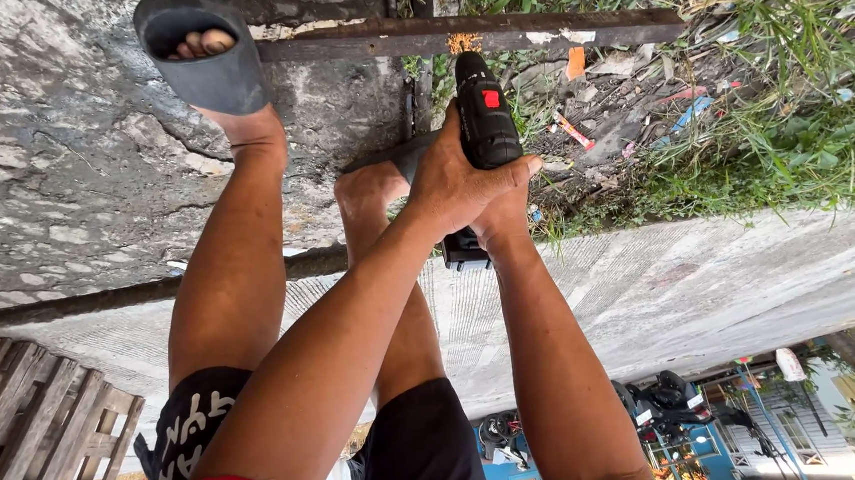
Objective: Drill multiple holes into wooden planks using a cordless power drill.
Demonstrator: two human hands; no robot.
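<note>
Black drill (484,116) gripped by left hand (449,183) and right hand (504,215) (overlapping), tip on rusty bar (463,35).

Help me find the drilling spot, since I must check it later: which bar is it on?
Start at the grey slipper on cracked concrete. A rusty metal bar runs from it toward the weeds. The black drill, gripped by both hands, meets it at orange dust.
</note>
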